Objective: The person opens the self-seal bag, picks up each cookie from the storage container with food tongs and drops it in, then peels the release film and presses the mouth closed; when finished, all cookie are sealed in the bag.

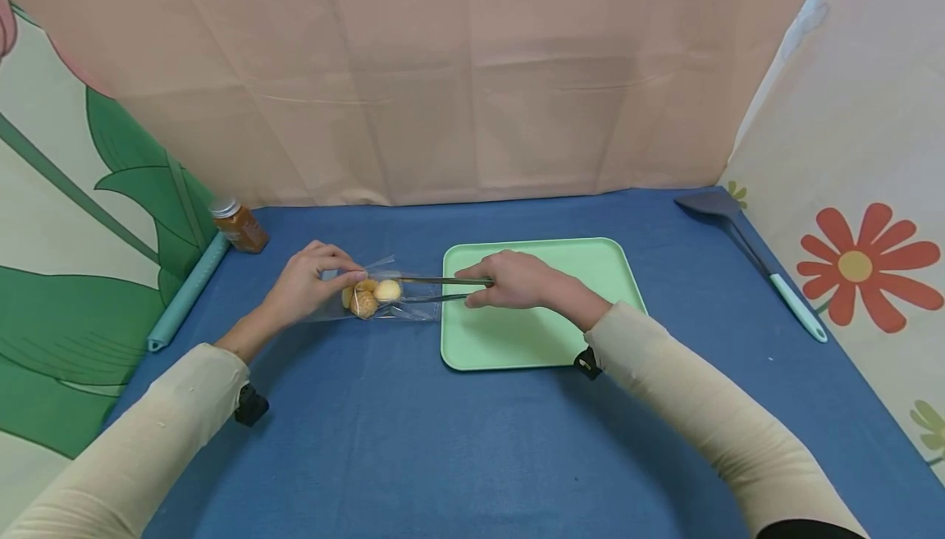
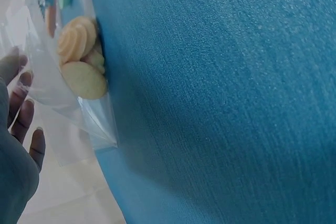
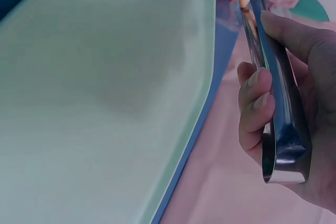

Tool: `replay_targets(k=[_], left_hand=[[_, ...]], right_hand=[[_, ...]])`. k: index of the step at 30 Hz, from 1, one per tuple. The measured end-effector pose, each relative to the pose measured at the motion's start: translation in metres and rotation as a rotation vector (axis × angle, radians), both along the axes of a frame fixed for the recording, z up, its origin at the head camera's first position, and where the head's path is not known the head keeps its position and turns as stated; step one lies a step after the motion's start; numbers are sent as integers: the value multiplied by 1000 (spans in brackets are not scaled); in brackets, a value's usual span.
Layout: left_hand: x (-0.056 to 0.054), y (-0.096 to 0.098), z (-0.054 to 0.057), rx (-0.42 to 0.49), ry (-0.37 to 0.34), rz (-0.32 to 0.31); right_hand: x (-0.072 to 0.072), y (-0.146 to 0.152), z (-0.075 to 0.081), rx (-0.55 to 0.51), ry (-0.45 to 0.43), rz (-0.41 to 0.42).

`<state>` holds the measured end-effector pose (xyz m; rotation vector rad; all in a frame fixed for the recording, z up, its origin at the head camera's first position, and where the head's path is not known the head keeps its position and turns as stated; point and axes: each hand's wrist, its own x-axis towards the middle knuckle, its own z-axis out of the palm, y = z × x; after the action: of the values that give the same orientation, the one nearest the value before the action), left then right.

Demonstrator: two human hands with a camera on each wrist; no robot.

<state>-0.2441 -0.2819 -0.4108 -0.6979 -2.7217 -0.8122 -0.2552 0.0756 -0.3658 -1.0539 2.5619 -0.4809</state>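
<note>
A clear plastic bag (image 2: 44,90) of cookies (image 1: 387,291) lies on the blue cloth, left of the light green tray (image 1: 531,346). Thumb and forefinger of my left hand (image 1: 303,278) pinch the bag's upper edge. My right hand (image 1: 517,280), above the tray, grips metal tongs (image 3: 286,108), thumb on one arm and fingers curled round the other. The tongs point left, their front part inside the bag by the cookies. Whether the tips touch a cookie is hard to tell. In the left wrist view, a swirled cookie (image 2: 79,40) and a smooth round one (image 2: 85,81) show through the plastic.
A jar (image 1: 244,229) with a metal lid and brown contents stands at the back left, by a teal roll (image 1: 188,293). On the far right lies a dark spatula (image 1: 709,203) with a pale teal handle. Fabric walls border the back and both sides.
</note>
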Motion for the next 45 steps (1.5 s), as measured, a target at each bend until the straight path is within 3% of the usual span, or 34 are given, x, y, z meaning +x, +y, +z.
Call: replay_targets(k=[25, 45], left_hand=[[0, 0, 0, 2, 14, -4], [0, 0, 2, -6, -13, 17]], right_hand=[[-3, -42, 10, 71, 38, -25], [0, -41, 12, 86, -13, -71]])
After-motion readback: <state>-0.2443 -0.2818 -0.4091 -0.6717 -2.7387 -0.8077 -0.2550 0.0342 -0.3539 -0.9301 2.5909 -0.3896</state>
